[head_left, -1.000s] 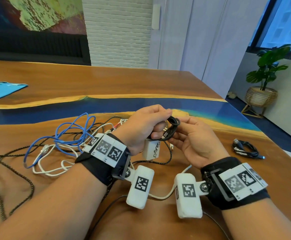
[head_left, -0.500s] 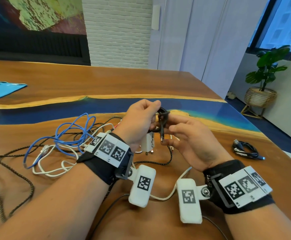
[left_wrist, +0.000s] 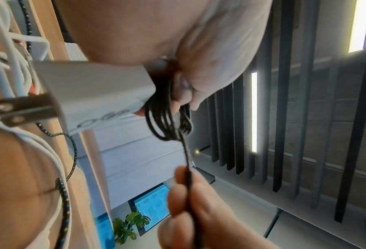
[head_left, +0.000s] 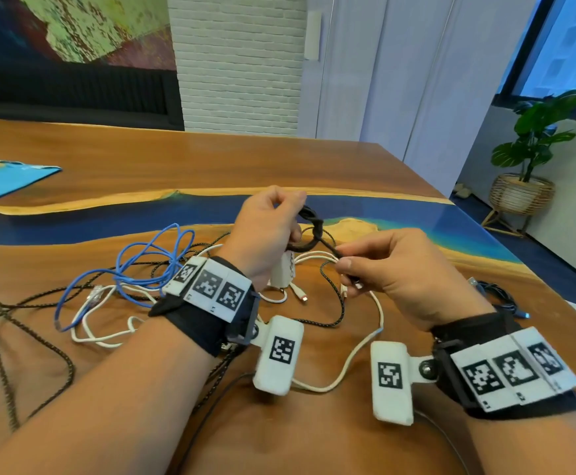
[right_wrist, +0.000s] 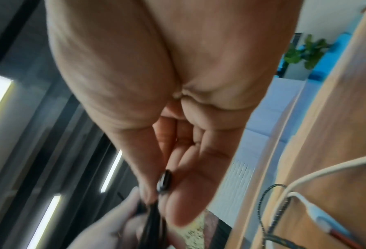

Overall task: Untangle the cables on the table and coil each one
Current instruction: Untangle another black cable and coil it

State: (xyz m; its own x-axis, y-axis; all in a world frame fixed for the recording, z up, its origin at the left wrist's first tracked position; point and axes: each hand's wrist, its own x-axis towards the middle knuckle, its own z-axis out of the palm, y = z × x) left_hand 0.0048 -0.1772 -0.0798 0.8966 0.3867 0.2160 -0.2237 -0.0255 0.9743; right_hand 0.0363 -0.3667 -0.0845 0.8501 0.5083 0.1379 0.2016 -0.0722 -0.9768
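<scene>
Left hand (head_left: 266, 231) holds black cable (head_left: 309, 231) coil (right hand (head_left: 393, 272) pinches its tail).

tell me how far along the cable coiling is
Done: one black coil lies at the table's right edge. In hand: the left hand holds a small black coil while the right hand pulls its tail. Left: the blue cable, white cables and braided cable lie tangled.

No legible text or labels
</scene>
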